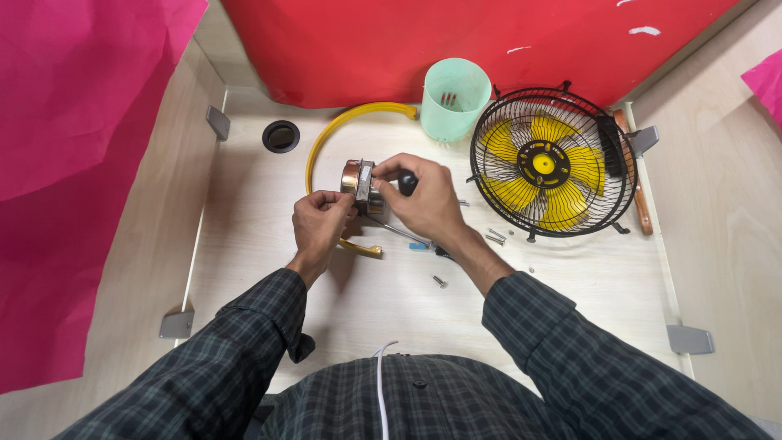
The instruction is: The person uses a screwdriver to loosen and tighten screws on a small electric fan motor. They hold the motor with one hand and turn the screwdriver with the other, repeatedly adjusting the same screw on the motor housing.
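Two hands meet over the middle of a pale wood table [391, 310]. The left hand [319, 222] is closed on a small round metal motor [357, 179], pinching it from below. The right hand [425, 200] is curled on the motor's other side, and a black knob [407, 182] shows under its fingers. I cannot tell if that hand holds the knob or just the motor. The motor is up off the table, between the two hands. Thin dark wires [399, 231] hang from it down to the table.

I see no packages or labels. One big red sheet [456, 41] covers the back wall. Pink sheets [73, 147] hang on the left, and a bit of pink shows at the far right.

Behind the hands lies one yellow ring [326, 138], partly hidden by them. One green cup [454, 98] stands at the back, touching the red sheet. Just beside it is one black wire fan cage [554, 163] with yellow blades [562, 175] inside. A brown stick [637, 183] lies at the cage's right side.

A few small silver screws [495, 237] lie on the table near the right wrist. I count about four. One black round hole [281, 136] is in the table at the back left. Four grey metal brackets [177, 324] hold the side walls. A white cord [381, 383] runs down the checked shirt [423, 399]
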